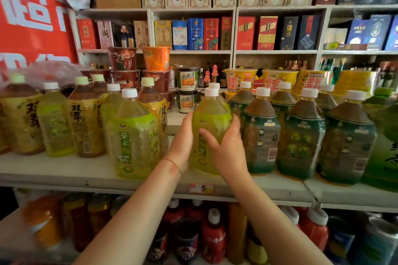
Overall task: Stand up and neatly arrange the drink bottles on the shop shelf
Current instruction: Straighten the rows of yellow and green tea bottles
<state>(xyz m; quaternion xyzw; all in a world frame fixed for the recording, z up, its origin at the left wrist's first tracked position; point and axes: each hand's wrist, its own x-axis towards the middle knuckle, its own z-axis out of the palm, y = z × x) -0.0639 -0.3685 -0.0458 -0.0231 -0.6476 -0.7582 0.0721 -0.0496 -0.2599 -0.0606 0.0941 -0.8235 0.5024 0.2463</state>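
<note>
A large yellow-green drink bottle (210, 114) with a white cap stands upright near the front of the white shelf (64, 170). My left hand (182, 142) grips its left side. My right hand (226, 146) wraps over its front and right side. To its left stands a matching yellow-green bottle (132, 135), with amber and yellow bottles (84, 118) behind that. To its right runs a row of dark green-labelled tea bottles (260, 131), all upright.
Instant noodle cups (156, 59) and small tubs (186, 80) are stacked behind the bottles. Boxed liquor (195, 33) fills the upper shelves. Red and orange bottles (213, 234) sit on the shelf below. A red banner (30, 11) hangs at the left.
</note>
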